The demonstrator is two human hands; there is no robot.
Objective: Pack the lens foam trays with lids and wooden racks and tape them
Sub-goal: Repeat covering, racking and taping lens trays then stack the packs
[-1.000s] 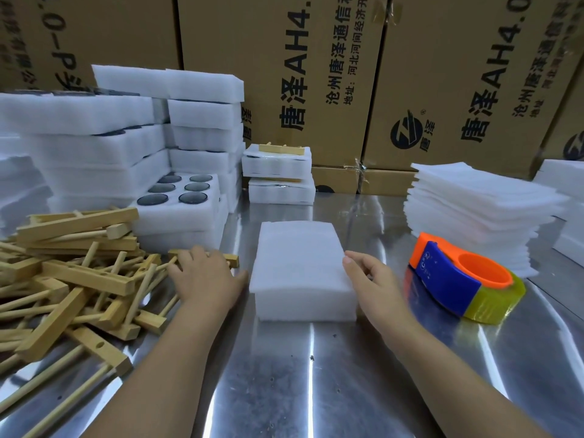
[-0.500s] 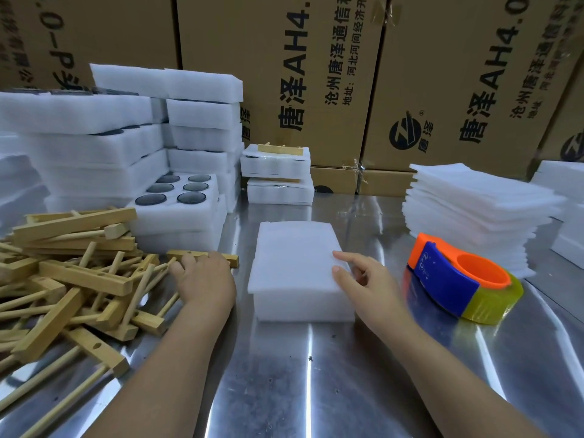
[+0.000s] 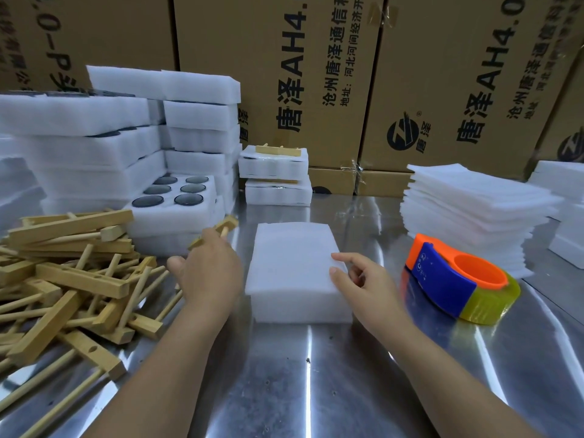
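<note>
"唐泽 AH4" on cardboard boxes [image 3: 316,90]

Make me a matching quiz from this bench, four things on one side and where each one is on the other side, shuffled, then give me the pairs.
Things:
1 wooden rack
2 tape dispenser
3 lidded foam tray
4 open lens tray

Places:
A right of the right hand
B between the two hands
C held in the left hand
D behind the rack pile, lenses showing

Pairs: 1-C, 2-A, 3-B, 4-D
</note>
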